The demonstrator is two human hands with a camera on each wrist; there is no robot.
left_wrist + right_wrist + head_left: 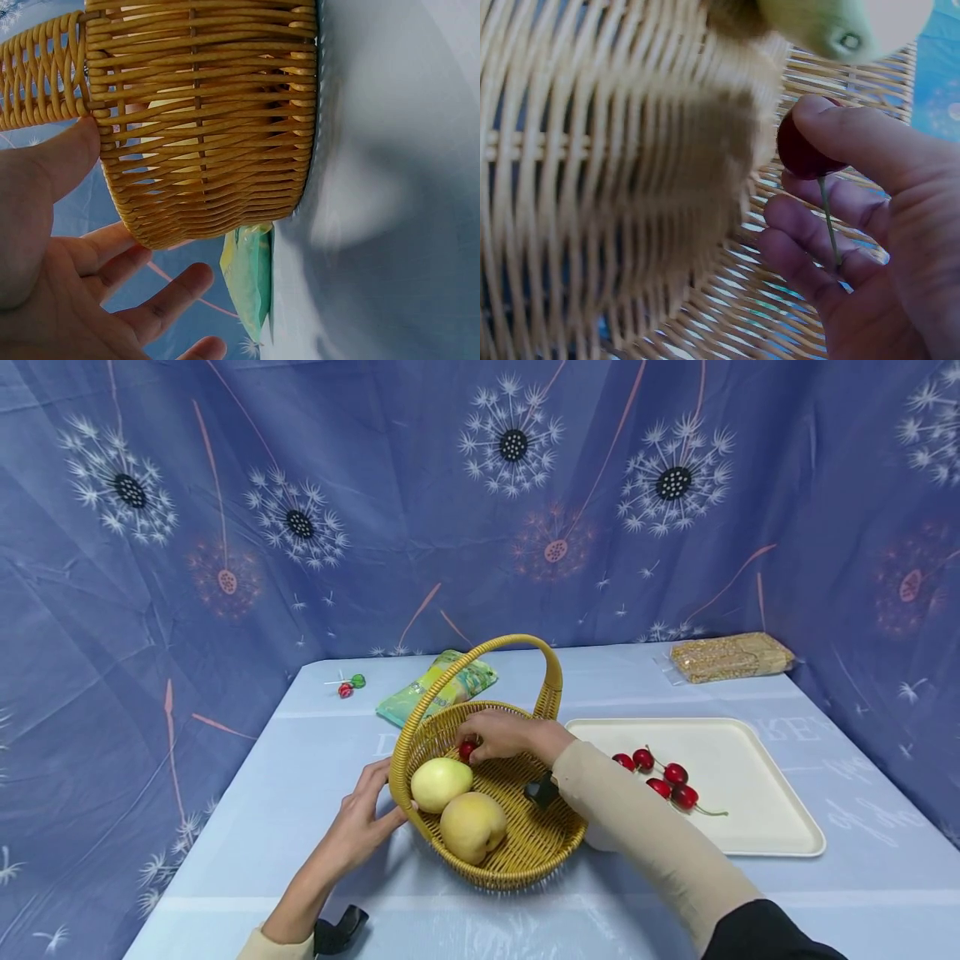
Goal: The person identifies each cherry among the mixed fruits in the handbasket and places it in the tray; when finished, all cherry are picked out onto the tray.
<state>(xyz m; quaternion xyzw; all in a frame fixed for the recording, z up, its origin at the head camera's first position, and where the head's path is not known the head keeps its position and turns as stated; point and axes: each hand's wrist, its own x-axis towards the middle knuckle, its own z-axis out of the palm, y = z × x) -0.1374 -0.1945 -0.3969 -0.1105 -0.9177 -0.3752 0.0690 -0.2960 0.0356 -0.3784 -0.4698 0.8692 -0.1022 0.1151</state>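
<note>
A yellow wicker basket (528,862) with a tall handle stands in the middle of the table. My left hand (360,818) touches its left side; in the left wrist view the thumb meets the rim near the handle base and the other fingers spread loosely. Inside the basket, my right hand (502,732) pinches a dark red cherry (802,150) between thumb and fingers, its green stem hanging toward the palm. Beside that hand lie a pale yellow-green pear (438,783) and a yellow peach (471,827). The right forearm crosses over the basket's right rim.
To the right, a cream tray (757,785) bears several cherries (675,774), partly behind the right sleeve. A green snack bag (472,678) lies behind the basket. Two lollipops (351,685) are at the back left, and a packaged golden-brown block (731,657) at the back right.
</note>
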